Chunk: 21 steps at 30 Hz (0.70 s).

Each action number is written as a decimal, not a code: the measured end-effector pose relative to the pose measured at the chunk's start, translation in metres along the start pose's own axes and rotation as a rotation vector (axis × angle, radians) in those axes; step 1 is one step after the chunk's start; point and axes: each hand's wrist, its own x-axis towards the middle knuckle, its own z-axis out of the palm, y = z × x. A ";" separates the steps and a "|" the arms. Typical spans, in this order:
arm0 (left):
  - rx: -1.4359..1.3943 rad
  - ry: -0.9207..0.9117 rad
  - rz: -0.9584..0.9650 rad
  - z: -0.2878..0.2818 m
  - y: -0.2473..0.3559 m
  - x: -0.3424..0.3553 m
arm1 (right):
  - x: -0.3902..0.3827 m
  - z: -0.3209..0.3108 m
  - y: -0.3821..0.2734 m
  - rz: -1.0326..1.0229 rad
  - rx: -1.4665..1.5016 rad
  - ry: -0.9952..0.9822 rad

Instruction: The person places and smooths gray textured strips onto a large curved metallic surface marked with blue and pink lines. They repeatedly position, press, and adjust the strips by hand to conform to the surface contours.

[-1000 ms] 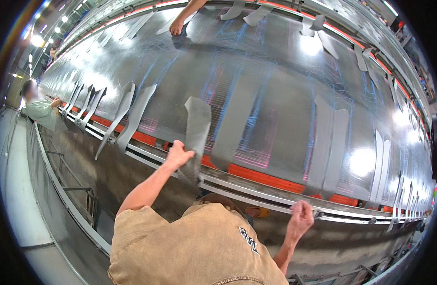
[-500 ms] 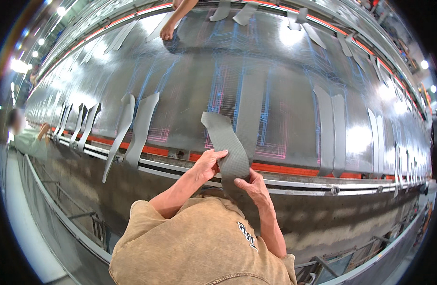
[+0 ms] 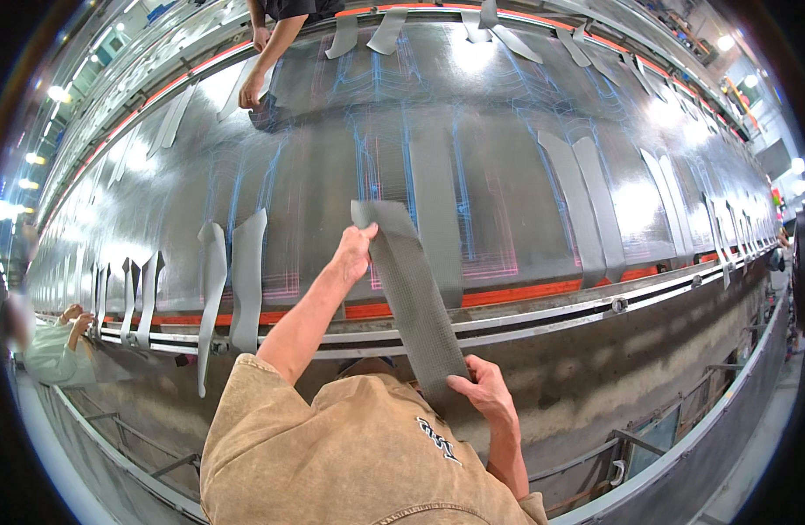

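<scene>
A long grey textured strip (image 3: 417, 297) stretches between my hands, slanting from the printed table surface (image 3: 332, 210) down over its near edge. My left hand (image 3: 356, 251) pinches its left edge near the angled far end. Lower down, my right hand (image 3: 488, 391) grips the right edge close to my body, thumb on top. Just beyond the held strip, another flat grey strip (image 3: 435, 201) lies on the table between blue printed lines. Two more grey strips, a curved one (image 3: 212, 293) and a wider one (image 3: 249, 280), hang over the near edge to the left.
Metal rails (image 3: 542, 325) and an orange-red strip (image 3: 542, 290) run along the near edge. Paired grey strips (image 3: 577, 206) lie to the right. Across the table a co-worker's hand (image 3: 252, 87) touches the surface; another person (image 3: 61, 346) works at far left. A railing (image 3: 131, 468) stands behind me.
My left hand has moved up and away, my right hand down and toward me, drawing the strip out straighter. The view has shifted; the co-worker's hand across the table appears farther left.
</scene>
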 end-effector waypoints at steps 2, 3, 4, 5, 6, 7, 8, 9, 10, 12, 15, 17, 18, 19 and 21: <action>0.067 -0.056 0.018 -0.007 0.023 0.033 | 0.002 0.008 0.006 0.023 0.223 0.064; 0.106 -0.104 0.059 -0.013 0.034 0.044 | 0.009 0.006 0.018 0.019 0.106 0.079; 0.183 -0.095 0.061 -0.009 0.050 0.058 | 0.021 0.012 0.012 0.022 0.202 0.142; 0.266 -0.074 0.048 -0.010 0.063 0.065 | 0.029 0.024 0.008 0.042 0.307 0.198; 0.348 -0.054 0.036 -0.012 0.074 0.077 | 0.038 0.035 0.004 0.061 0.411 0.255; 0.387 -0.028 0.059 -0.024 0.080 0.100 | 0.049 0.043 0.000 0.051 0.409 0.285; 0.364 -0.089 0.069 -0.029 0.090 0.120 | 0.061 0.046 0.002 0.050 0.400 0.334; 0.409 -0.080 0.070 -0.031 0.097 0.137 | 0.073 0.048 0.006 0.050 0.391 0.383; 0.468 -0.064 0.058 -0.033 0.102 0.147 | 0.082 0.058 0.004 0.063 0.397 0.427; 0.476 -0.095 0.081 -0.030 0.110 0.171 | 0.100 0.070 -0.008 0.046 0.408 0.504; 0.623 -0.127 0.124 -0.030 0.119 0.205 | 0.122 0.074 -0.010 0.061 0.310 0.574; 0.717 -0.150 0.201 -0.031 0.123 0.221 | 0.131 0.076 -0.015 0.105 0.224 0.596; 0.724 -0.135 0.230 -0.033 0.125 0.227 | 0.135 0.076 -0.016 0.127 0.179 0.603; 0.724 -0.124 0.258 -0.029 0.127 0.229 | 0.139 0.077 -0.015 0.103 0.230 0.623; 0.777 -0.086 0.317 -0.029 0.125 0.240 | 0.145 0.083 -0.009 0.053 0.330 0.658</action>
